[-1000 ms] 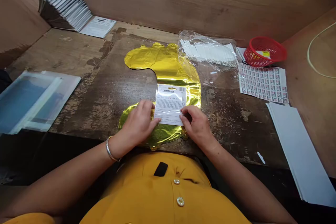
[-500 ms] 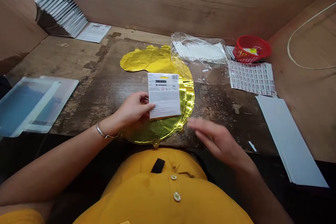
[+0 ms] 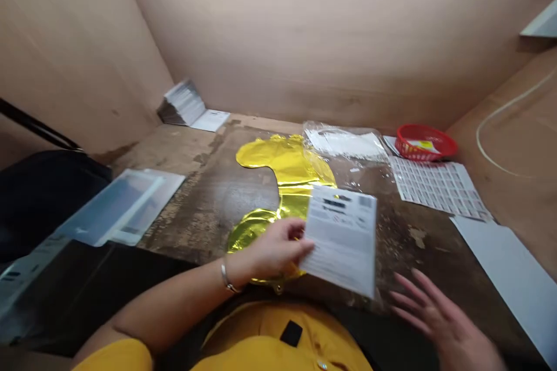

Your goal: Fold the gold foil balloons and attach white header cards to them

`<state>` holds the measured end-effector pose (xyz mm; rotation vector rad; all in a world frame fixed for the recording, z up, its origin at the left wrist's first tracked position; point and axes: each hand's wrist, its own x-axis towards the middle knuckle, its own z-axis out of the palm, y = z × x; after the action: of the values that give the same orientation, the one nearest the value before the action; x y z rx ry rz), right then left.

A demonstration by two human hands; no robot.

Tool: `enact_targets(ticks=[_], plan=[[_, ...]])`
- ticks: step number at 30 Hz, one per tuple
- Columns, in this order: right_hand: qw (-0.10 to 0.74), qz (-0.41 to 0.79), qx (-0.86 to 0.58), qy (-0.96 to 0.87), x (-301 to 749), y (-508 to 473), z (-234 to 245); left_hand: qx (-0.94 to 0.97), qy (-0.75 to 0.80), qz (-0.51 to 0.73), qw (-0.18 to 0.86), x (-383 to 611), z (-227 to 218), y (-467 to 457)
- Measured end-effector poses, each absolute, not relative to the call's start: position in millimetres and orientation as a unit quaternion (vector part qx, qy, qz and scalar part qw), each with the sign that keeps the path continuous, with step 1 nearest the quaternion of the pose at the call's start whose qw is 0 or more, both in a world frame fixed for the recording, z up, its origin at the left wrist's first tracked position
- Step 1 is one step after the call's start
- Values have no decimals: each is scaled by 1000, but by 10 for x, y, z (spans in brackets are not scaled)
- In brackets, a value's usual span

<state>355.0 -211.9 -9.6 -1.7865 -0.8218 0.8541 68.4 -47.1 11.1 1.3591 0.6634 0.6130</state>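
Nearest us, at the lower right of the frame, our right hand (image 3: pixel 439 313) is empty, its fingers spread, apart from the packet (image 3: pixel 342 249). Our left hand (image 3: pixel 278 249), at the lower centre, pinches the packet by its left edge, thumb on the printed face; the fingers behind it are mostly hidden, so we cannot tell how they lie. The packet sits right of centre, tilted, its print too blurred to read. Held by 1 edge, it may well sag or twist; a firm, flat pinch and 2 hands on it should steady it better. Beyond it, the gold foil (image 3: pixel 296 156) lies on the table (image 3: pixel 209 185); we judge it creases easily, so we do well to carry the packet clear of it. Farthest, at the upper left, stands the stack (image 3: pixel 185 103).
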Motion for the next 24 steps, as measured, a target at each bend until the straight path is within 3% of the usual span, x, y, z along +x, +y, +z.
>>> enact_targets(ticks=[3, 7, 10, 13, 17, 19, 24], plan=[[476, 516, -617, -356, 2887, -1344, 39, 707, 330, 279, 559, 719, 113, -497], [527, 556, -540, -348, 2281, -641, 128, 873, 356, 315, 112, 505, 122, -518], [486, 603, -483, -410, 2085, -381, 153, 912, 279, 292, -73, 306, 109, -332], [408, 536, -505, -540, 2058, -347, 80, 889, 322, 317, -70, -59, 126, 261], [317, 199, -528, -763, 2169, -471, -228, 799, 499, 333, -39, -800, 198, 1425], [276, 90, -494, -819, 2219, -489, -390, 765, 556, 323, -37, -1109, 194, 1928], [229, -5, -441, -868, 2331, -357, -617, 703, 667, 248, 8, -1396, 14, 2659]])
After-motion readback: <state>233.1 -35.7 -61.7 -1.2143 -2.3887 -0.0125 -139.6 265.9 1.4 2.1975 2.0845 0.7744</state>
